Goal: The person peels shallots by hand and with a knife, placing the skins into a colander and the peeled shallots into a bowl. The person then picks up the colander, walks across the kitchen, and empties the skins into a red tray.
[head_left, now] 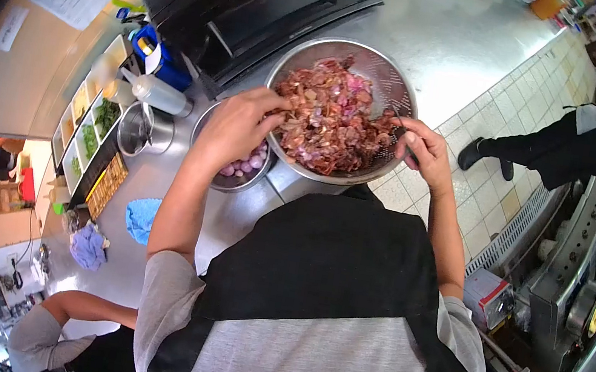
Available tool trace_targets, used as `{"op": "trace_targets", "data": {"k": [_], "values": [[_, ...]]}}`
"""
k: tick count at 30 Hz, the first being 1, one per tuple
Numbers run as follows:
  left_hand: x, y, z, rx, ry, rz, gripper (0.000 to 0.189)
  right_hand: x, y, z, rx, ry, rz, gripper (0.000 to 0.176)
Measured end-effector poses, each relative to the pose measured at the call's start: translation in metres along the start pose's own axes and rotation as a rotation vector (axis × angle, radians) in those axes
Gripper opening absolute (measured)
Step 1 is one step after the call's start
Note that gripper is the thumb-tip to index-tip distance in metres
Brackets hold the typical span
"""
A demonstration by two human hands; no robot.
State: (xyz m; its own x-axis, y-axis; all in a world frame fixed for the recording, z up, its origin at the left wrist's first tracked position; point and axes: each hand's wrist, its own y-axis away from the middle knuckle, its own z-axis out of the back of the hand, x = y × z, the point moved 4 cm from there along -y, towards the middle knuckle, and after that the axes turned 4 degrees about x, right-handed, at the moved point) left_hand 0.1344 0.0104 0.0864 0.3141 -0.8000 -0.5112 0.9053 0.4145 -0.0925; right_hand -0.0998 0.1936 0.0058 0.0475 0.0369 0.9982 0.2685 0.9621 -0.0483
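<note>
From the head, a metal colander of reddish chopped meat at the counter, right hand clamped on its right rim, left hand at its left rim, grip unclear, purple bulbs just left of it.

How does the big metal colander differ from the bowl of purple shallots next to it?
The colander is wider; the bowl is smaller.
The colander holds reddish-brown chopped meat, while the bowl holds whole-looking shallots.
The colander's opening is mostly in plain view, while the left hand and forearm hide much of the bowl.
Both are round, metal and open-topped.
</note>
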Motion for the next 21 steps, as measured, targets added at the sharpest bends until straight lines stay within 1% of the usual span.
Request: {"op": "trace_targets", "data": {"k": [1, 3, 5, 6, 8, 9, 11, 13, 16, 18, 19, 20, 21], "values": [[-0.006, -0.014, -0.006, 0.0, 0.002, -0.015, 0.019, 0.002, 0.0, -0.001, 0.012, 0.002, -0.011, 0.028], [-0.015, -0.047, -0.023, 0.033, 0.083, -0.18, 0.017, 0.002, 0.003, -0.001, 0.0, -0.017, -0.022, 0.028], [-0.015, -0.084, -0.055, 0.066, 0.041, -0.281, 0.015, 0.002, 0.005, -0.004, 0.03, -0.051, -0.029, 0.029], [-0.014, -0.099, -0.069, 0.07, 0.041, -0.29, 0.015, 0.002, 0.005, -0.004, 0.024, -0.042, -0.028, 0.029], [-0.016, -0.125, -0.102, 0.226, -0.108, -0.272, 0.017, -0.002, 0.006, -0.004, 0.012, -0.064, -0.036, 0.029], [-0.018, -0.131, -0.112, 0.228, -0.11, -0.287, 0.017, -0.003, 0.006, -0.003, 0.01, -0.088, -0.045, 0.029], [-0.019, -0.141, -0.129, 0.276, -0.289, -0.257, 0.021, 0.0, 0.01, -0.004, -0.012, -0.089, -0.067, 0.028], [-0.019, -0.145, -0.135, 0.291, -0.326, -0.266, 0.024, 0.007, 0.015, -0.007, -0.048, -0.069, -0.15, 0.028], [-0.021, -0.141, -0.123, 0.307, -0.321, -0.272, 0.019, 0.014, 0.023, -0.005, -0.087, -0.088, -0.166, 0.029], [-0.023, -0.136, -0.097, 0.303, 0.072, -0.234, 0.02, 0.021, 0.027, -0.002, -0.126, -0.086, -0.162, 0.03], [-0.021, -0.131, -0.089, 0.303, 0.064, -0.242, 0.02, 0.024, 0.028, 0.0, -0.167, -0.149, -0.139, 0.033], [-0.017, -0.124, -0.079, 0.276, 0.485, -0.17, 0.022, 0.027, 0.03, 0.0, -0.204, -0.213, -0.117, 0.037], [-0.013, -0.115, -0.07, 0.238, 0.904, -0.087, 0.024, 0.032, 0.029, -0.002, -0.204, -0.215, -0.11, 0.037]]}}
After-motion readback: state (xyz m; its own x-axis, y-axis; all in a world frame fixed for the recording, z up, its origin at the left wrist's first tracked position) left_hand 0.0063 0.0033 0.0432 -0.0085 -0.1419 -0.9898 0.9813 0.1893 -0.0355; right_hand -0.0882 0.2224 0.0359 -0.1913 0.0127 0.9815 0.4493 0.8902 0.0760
